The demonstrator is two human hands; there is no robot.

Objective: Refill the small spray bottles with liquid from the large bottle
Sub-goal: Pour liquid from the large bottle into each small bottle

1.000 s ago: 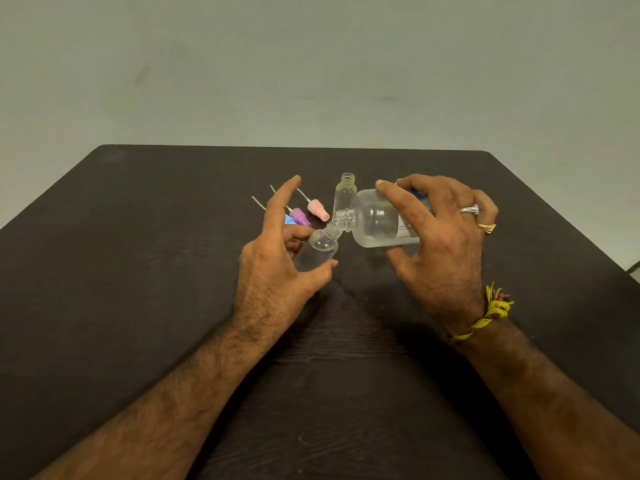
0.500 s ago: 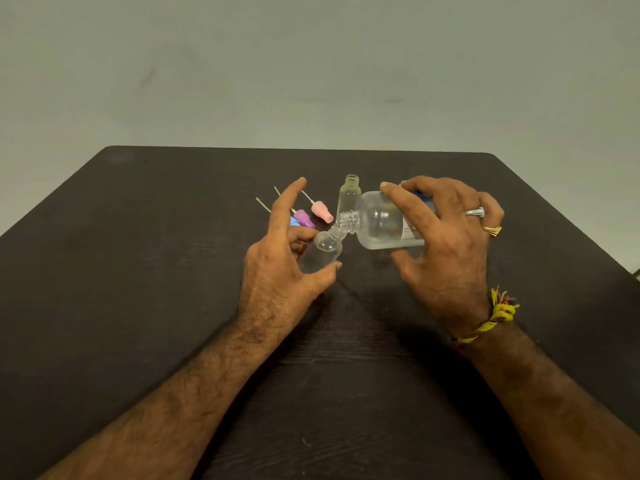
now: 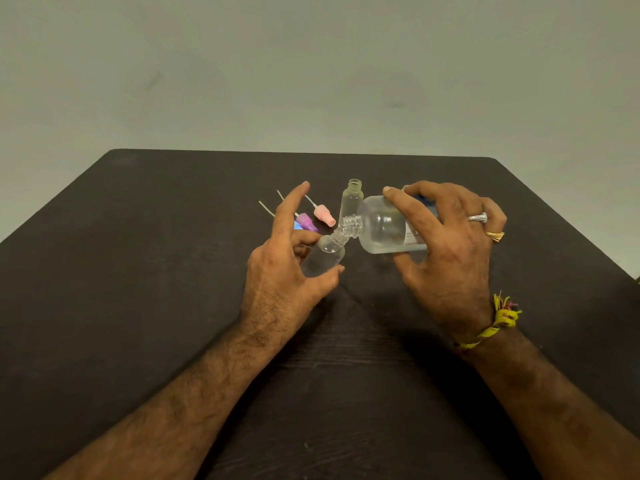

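Note:
My right hand (image 3: 450,251) grips the large clear bottle (image 3: 381,226), tipped on its side with its threaded mouth pointing left. That mouth meets the neck of a small clear bottle (image 3: 323,258), tilted and held between thumb and fingers of my left hand (image 3: 280,275), whose index finger sticks up. A second small clear bottle (image 3: 351,197) stands upright and uncapped just behind the two mouths. Clear liquid lies along the lower side of the large bottle.
Three spray caps with thin dip tubes lie behind my left hand: pink (image 3: 325,215), purple (image 3: 306,222) and blue (image 3: 298,225), partly hidden. All rests on a dark table (image 3: 138,271) before a pale wall.
Both hands and the two joined bottles have held nearly the same pose; only the camera view shifted slightly.

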